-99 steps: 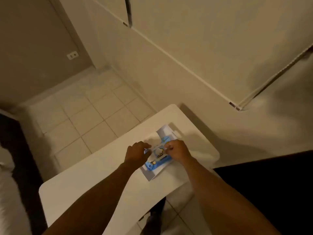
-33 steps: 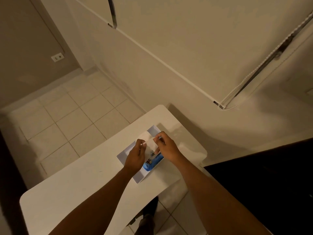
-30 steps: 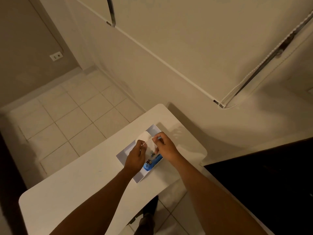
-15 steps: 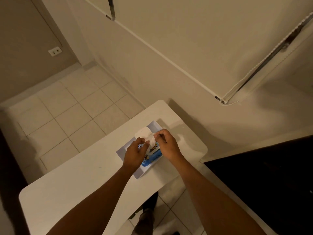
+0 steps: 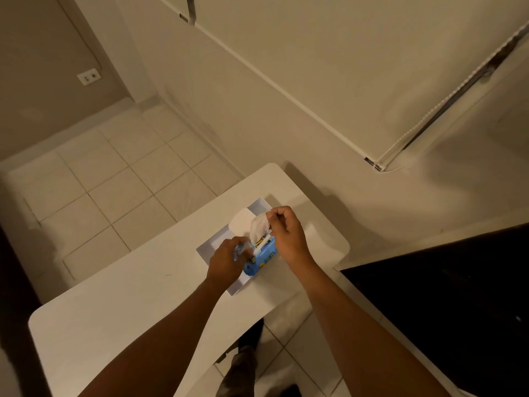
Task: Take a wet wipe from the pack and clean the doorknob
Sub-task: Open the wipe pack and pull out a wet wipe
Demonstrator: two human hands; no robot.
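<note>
White wet wipe pinched in right hand fingers; left hand fingers clamp blue pack.

Both forearms bare, extended fwd from bottom of frame, converging toward centre. Left hand palm down, fingers curled, pressing on wipe pack. Right hand raised slightly above left, wrist bent, thumb and index pinched on wet wipe; remaining fingers loosely curled.
</note>
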